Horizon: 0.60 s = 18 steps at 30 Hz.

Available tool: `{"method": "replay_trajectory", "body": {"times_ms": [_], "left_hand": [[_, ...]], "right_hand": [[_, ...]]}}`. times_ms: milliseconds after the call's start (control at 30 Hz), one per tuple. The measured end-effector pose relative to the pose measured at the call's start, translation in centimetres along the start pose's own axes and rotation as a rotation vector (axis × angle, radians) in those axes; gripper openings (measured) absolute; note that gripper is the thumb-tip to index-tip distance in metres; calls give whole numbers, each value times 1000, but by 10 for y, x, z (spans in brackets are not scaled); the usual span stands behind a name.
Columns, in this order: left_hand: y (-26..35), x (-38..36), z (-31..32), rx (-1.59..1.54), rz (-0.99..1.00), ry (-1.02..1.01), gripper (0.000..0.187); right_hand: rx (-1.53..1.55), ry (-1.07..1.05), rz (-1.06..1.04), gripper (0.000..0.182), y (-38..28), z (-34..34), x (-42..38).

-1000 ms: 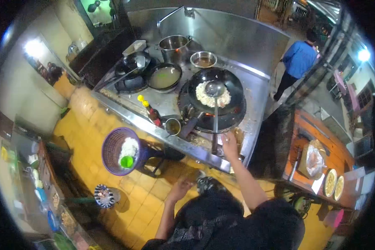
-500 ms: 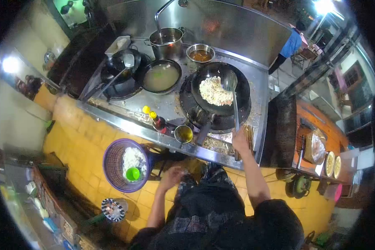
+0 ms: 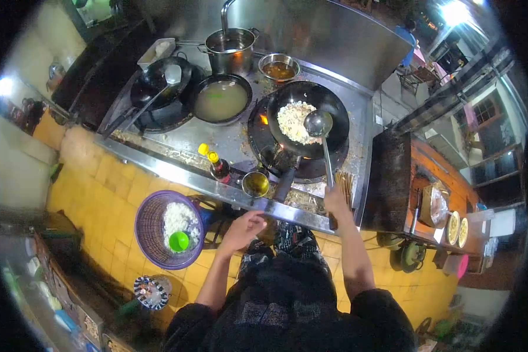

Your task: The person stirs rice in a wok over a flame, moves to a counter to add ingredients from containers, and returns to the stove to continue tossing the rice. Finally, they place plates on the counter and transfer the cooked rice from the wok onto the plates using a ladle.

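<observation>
My right hand (image 3: 336,202) is wrapped round the handle of a metal ladle (image 3: 318,124), whose bowl rests on the rice (image 3: 294,122) in a black wok (image 3: 333,105). The wok is tilted over the burner, and orange flame shows at its left side. My left hand (image 3: 245,230) hangs in front of the counter edge, fingers apart and holding nothing. Just above it stand a metal cup of yellow oil (image 3: 256,185) and the wok's handle (image 3: 284,184). Sauce bottles with yellow caps (image 3: 219,168) are left of the cup.
At the back are a tall pot (image 3: 231,61) and a bowl of brown liquid (image 3: 279,69). A pan of cloudy liquid (image 3: 222,101) and another wok (image 3: 152,88) sit left. A purple basket (image 3: 142,226) holds white rice; plates (image 3: 453,227) lie on the wooden table (image 3: 428,176).
My left hand has risen toward the counter edge. The ladle's bowl has turned and moved lower over the rice. Flame now shows beside the wok, and the view has shifted a little.
</observation>
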<state>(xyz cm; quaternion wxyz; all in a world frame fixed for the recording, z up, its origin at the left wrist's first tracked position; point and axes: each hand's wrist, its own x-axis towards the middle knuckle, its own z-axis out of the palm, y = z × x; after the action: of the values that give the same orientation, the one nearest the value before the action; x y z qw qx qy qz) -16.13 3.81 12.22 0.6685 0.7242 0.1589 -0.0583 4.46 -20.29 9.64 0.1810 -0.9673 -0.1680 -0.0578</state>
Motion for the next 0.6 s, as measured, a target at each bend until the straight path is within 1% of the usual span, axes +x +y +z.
{"method": "replay_trajectory", "body": {"times_ms": [67, 100, 133, 200, 233, 267, 333, 367, 400, 467, 500, 533, 600], "left_hand": [[-2, 7, 9, 10, 43, -46, 43], [-4, 12, 15, 48, 29, -42, 42], [3, 16, 19, 59, 38, -37, 42], [17, 22, 29, 166, 35, 50, 40], [9, 33, 38, 167, 70, 108, 39], [4, 44, 45, 171, 69, 119, 39], [-3, 69, 55, 561, 364, 365, 39], [-6, 80, 60, 571, 387, 402, 46], [-9, 90, 63, 584, 395, 411, 46], [-13, 108, 65, 721, 292, 410, 53], [-14, 114, 67, 777, 169, 368, 57], [-14, 121, 68, 786, 174, 364, 57], [-13, 130, 71, 520, -85, 253, 52]], "right_hand": [[77, -326, 177, 36, 6, -5, 17], [111, -263, 168, 35, 4, -4, 16], [120, -253, 164, 35, -4, -7, 16], [364, -357, 282, 40, -18, -9, 15], [233, -266, 87, 39, 13, 42, 18], [240, -268, 77, 39, 7, 33, 27], [150, -335, 103, 37, -7, 11, 59], [114, -287, 93, 40, -7, 0, 65], [127, -279, 85, 40, -6, -11, 67], [61, -235, 143, 44, -3, -24, 61], [16, -222, 199, 50, -1, -24, 58], [24, -218, 205, 50, 13, -10, 55], [-3, -256, -40, 52, 56, 31, 52]]}}
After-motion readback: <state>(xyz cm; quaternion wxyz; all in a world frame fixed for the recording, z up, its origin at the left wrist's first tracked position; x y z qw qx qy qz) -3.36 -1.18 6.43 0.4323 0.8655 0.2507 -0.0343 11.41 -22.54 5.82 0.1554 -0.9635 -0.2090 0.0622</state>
